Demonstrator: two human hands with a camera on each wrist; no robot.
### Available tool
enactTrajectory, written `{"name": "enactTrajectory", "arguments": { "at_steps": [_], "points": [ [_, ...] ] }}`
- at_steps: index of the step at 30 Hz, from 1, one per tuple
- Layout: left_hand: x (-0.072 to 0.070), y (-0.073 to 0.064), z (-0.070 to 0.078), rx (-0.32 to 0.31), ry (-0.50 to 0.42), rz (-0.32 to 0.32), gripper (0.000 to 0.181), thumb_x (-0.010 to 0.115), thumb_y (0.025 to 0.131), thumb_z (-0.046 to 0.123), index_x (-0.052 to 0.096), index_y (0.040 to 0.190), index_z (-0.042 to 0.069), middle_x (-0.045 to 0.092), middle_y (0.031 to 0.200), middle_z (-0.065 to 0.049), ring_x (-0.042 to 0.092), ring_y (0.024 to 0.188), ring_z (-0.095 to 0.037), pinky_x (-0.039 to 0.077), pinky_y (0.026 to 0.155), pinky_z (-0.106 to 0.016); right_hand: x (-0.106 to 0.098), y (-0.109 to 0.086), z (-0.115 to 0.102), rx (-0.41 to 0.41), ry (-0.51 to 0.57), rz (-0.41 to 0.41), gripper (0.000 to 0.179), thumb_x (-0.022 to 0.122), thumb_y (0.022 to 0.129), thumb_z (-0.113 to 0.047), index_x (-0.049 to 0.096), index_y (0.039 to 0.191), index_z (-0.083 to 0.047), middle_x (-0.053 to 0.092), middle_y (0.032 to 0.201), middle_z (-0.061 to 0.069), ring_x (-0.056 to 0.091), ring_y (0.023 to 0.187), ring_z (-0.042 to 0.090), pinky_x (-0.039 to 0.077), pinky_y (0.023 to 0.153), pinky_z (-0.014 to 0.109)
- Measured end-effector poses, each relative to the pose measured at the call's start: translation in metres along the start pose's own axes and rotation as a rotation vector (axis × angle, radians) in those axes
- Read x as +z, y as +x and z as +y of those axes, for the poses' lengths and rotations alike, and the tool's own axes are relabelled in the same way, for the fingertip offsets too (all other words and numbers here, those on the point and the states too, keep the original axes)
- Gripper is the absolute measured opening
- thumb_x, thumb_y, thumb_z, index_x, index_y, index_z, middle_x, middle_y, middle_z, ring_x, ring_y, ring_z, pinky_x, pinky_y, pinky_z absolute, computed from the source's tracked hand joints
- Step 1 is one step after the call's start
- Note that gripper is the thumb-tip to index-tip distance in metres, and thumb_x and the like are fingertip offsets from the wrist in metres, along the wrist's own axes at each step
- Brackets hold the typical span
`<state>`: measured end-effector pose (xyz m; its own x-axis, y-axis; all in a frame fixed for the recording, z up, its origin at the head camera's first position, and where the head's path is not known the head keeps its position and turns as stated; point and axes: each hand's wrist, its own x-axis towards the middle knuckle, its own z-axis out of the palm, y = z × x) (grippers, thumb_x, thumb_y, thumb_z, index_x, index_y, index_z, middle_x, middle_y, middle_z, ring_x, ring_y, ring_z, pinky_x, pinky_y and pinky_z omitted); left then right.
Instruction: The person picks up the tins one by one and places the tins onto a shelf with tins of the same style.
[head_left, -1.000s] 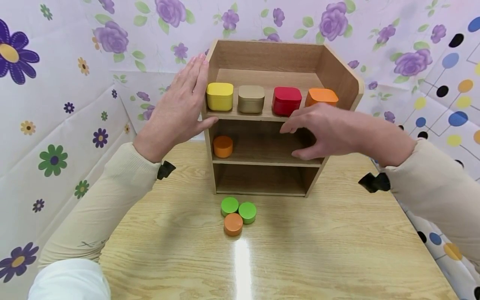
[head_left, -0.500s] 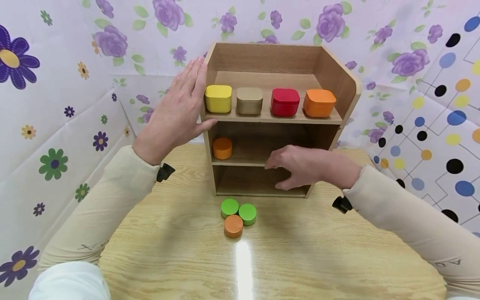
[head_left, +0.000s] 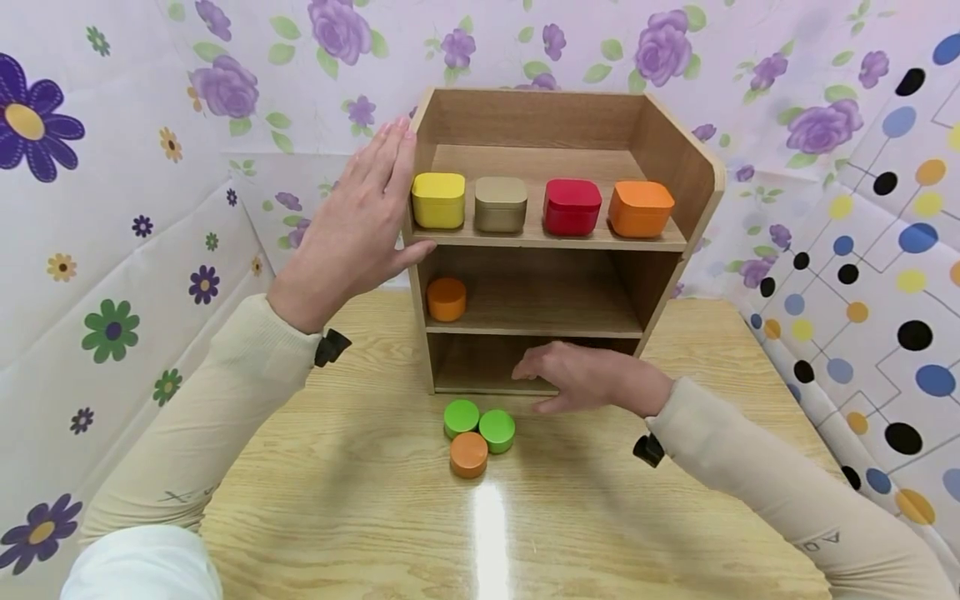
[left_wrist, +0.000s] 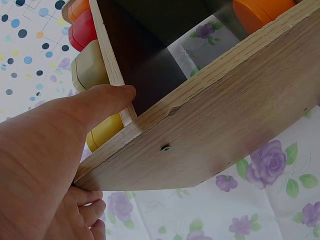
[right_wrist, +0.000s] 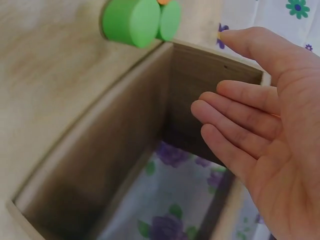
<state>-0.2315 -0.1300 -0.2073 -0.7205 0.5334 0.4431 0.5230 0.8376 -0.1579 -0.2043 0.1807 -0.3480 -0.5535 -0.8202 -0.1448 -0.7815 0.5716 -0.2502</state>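
Observation:
My left hand (head_left: 347,218) lies along the left side panel of a small wooden shelf unit (head_left: 540,240). Its fingers are straight in the head view, and the thumb reaches over the front edge, as the left wrist view also shows. My right hand (head_left: 573,377) hovers in front of the bottom compartment, fingers extended and holding nothing. Just left of it on the table are two round green tins (head_left: 461,418) (head_left: 497,430) and a round copper-orange tin (head_left: 468,455), grouped together. An orange round tin (head_left: 446,299) stands at the left of the middle compartment.
Along the top shelf's front stand a yellow box (head_left: 438,200), a khaki box (head_left: 500,204), a red box (head_left: 572,207) and an orange box (head_left: 641,209). The unit stands on a wooden table (head_left: 360,500). Patterned cloth (head_left: 255,100) surrounds it.
My right hand has moved down and left, from beside the top shelf's edge to the bottom compartment, uncovering the orange box. My left hand keeps its place on the side panel.

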Motion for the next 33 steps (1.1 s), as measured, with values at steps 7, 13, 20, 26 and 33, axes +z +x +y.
{"name": "enactTrajectory", "arguments": {
  "at_steps": [7, 13, 20, 26, 33],
  "points": [
    [-0.002, 0.001, 0.001, -0.012, 0.006, -0.018, 0.119, 0.076, 0.095, 0.046, -0.005, 0.167, -0.004, -0.003, 0.178, -0.022, 0.007, 0.167, -0.038, 0.011, 0.137, -0.052, 0.034, 0.009, 0.008, -0.014, 0.059, 0.055, 0.056, 0.079, 0.095, -0.024, 0.062, 0.141, 0.002, 0.066, 0.141, 0.019, 0.067, 0.128, 0.031, 0.059, 0.107, 0.044],
    [-0.002, 0.001, 0.002, -0.012, 0.002, -0.023, 0.119, 0.076, 0.095, 0.046, -0.004, 0.167, -0.005, -0.003, 0.178, -0.022, 0.007, 0.166, -0.038, 0.011, 0.137, -0.052, 0.061, 0.016, 0.014, 0.003, 0.125, 0.083, 0.061, 0.081, 0.092, -0.021, 0.060, 0.143, 0.003, 0.065, 0.144, 0.019, 0.064, 0.134, 0.032, 0.057, 0.111, 0.045],
    [-0.002, 0.000, 0.002, -0.019, -0.006, -0.024, 0.119, 0.076, 0.095, 0.046, -0.005, 0.167, -0.005, -0.004, 0.178, -0.022, 0.006, 0.167, -0.038, 0.010, 0.137, -0.051, 0.086, 0.024, 0.021, -0.056, 0.204, 0.134, 0.056, 0.080, 0.089, -0.020, 0.063, 0.138, 0.002, 0.069, 0.132, 0.016, 0.069, 0.122, 0.029, 0.061, 0.103, 0.040],
    [-0.002, 0.001, 0.002, -0.028, -0.009, -0.033, 0.119, 0.076, 0.095, 0.046, -0.006, 0.167, -0.004, -0.006, 0.178, -0.021, 0.004, 0.167, -0.037, 0.008, 0.138, -0.051, 0.104, 0.029, 0.027, -0.024, 0.264, 0.180, 0.058, 0.084, 0.088, -0.025, 0.065, 0.138, -0.002, 0.069, 0.133, 0.008, 0.067, 0.123, 0.022, 0.060, 0.106, 0.040],
    [-0.002, 0.000, 0.001, -0.025, -0.018, -0.025, 0.120, 0.077, 0.095, 0.045, -0.005, 0.167, -0.004, -0.005, 0.178, -0.021, 0.005, 0.167, -0.038, 0.008, 0.138, -0.050, 0.121, 0.031, 0.034, 0.004, 0.268, 0.230, 0.060, 0.087, 0.087, -0.031, 0.066, 0.138, -0.007, 0.069, 0.133, 0.004, 0.067, 0.118, 0.014, 0.061, 0.102, 0.034]
  ]
}}
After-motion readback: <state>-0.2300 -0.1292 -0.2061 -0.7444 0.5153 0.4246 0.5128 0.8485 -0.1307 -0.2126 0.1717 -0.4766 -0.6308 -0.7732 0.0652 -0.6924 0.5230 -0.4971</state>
